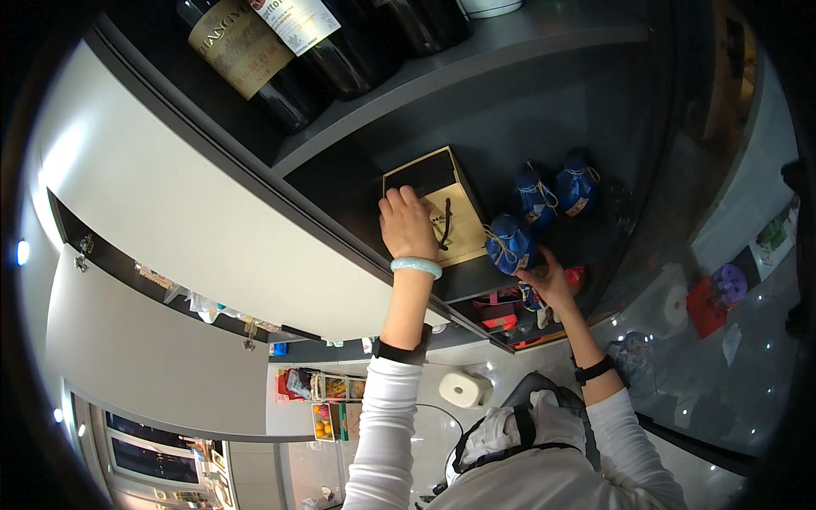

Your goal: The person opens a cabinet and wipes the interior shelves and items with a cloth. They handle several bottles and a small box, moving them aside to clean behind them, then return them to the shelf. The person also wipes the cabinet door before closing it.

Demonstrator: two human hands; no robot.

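A cream paper gift bag (470, 236) with a black rope handle lies on the dark shelf, its dark inside showing at the far end. My left hand (408, 223), with a pale bangle at the wrist, has its fingers bent over the bag's left edge. To the right, my right hand (549, 280) holds the base of a blue-wrapped jar (509, 242) between thumb and fingers. Twine is tied around the jar's neck. Two similar blue jars, a middle one (535, 199) and a far one (577, 185), stand behind it.
Wine bottles (350, 64) stand on the shelf above. Below are red boxes (498, 315) in a lower compartment. A white cabinet door (210, 210) lies left. A white stool (464, 389) and a red item (704, 309) are on the floor; glass borders the shelf's right side.
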